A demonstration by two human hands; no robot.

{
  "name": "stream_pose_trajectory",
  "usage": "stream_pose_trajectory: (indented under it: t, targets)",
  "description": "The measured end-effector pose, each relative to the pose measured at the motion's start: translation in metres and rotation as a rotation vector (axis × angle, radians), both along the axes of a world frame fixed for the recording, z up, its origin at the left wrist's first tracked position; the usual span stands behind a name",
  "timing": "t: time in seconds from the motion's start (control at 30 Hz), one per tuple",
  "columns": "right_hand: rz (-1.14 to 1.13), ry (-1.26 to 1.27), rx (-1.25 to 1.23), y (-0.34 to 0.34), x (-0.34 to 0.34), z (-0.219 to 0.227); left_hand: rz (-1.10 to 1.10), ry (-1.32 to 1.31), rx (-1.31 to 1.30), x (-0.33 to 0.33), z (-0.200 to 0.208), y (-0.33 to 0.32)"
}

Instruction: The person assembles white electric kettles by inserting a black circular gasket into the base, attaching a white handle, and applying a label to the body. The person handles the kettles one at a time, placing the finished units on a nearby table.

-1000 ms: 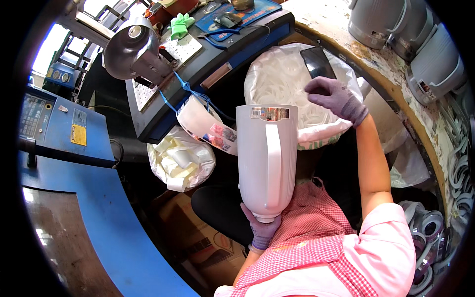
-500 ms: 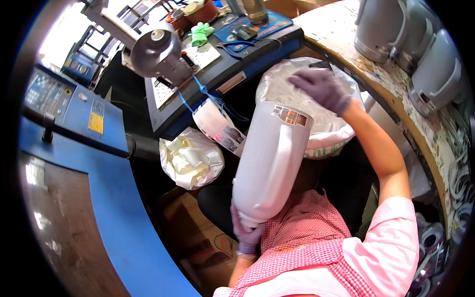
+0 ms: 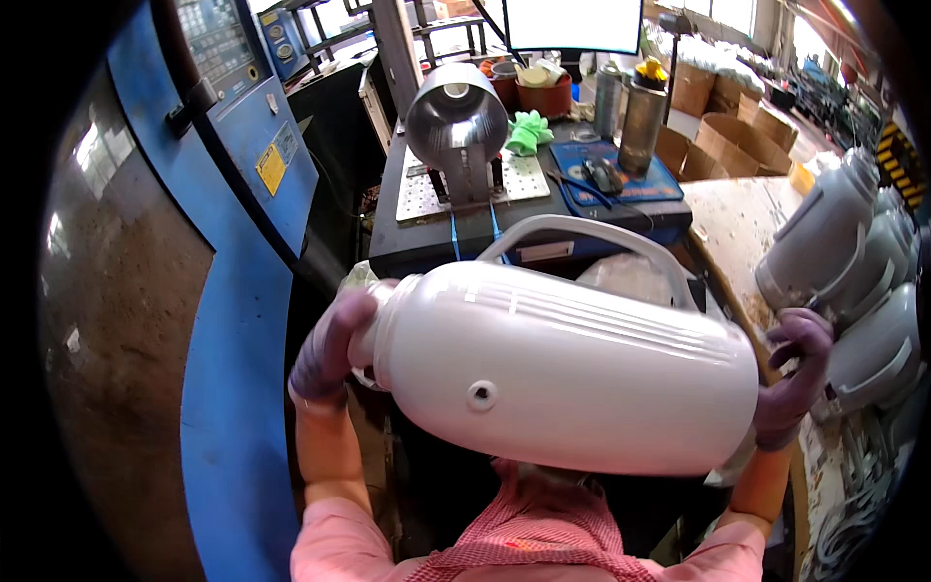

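Note:
A pale grey thermos flask shell lies sideways in front of me, its long handle facing away over the bench. My left hand, in a purple-grey glove, is closed round the narrow neck at the left end. At the wide base on the right, my gloved right hand presses with curled fingers. A small round hole with a raised rim shows on the shell's near side. Beyond it, a curved metal cradle stands on a white perforated plate on the dark bench.
Several grey flask shells stand on the worn worktop at right. A blue machine fills the left. Pliers, a green cloth, a bottle and a blue mat lie along the bench. A white bag is partly hidden behind the shell.
The shell has gone from upright to sideways and come up nearer. My right hand has left the white bag's area and come to the shell's base. The view has tilted up and turned.

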State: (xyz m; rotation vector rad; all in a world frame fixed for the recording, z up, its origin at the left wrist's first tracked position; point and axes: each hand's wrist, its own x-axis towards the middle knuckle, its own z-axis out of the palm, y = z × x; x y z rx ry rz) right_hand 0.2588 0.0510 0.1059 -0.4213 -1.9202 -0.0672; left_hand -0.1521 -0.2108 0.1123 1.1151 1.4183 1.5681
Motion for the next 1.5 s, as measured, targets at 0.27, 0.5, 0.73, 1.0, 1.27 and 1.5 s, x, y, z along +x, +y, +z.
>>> stream_pose_trajectory:
  t: [0.27,0.5,0.73,1.0,1.27,1.5]
  targets:
    - [0.587,-0.028,-0.428,0.059,-0.079,-0.004,0.623,0.781,-0.040,-0.185,0.010,0.212]
    - [0.621,0.263,-1.006,0.165,-0.244,0.023,0.814,0.020,0.186,-0.227,-0.010,0.258]
    - [0.451,0.154,-1.115,0.159,-0.413,0.019,0.710,-0.451,0.689,-0.118,-0.066,0.126]
    - [0.087,-0.127,-0.770,0.150,-0.450,-0.031,1.134,1.450,-0.110,-0.005,-0.200,-0.074]
    - [1.196,0.161,-1.379,0.004,-0.270,-0.059,0.719,0.749,-0.408,0.051,-0.220,-0.138]
    - [1.311,-0.295,-1.467,-0.102,-0.122,-0.125,0.281,-0.106,0.481,0.051,-0.120,-0.052]
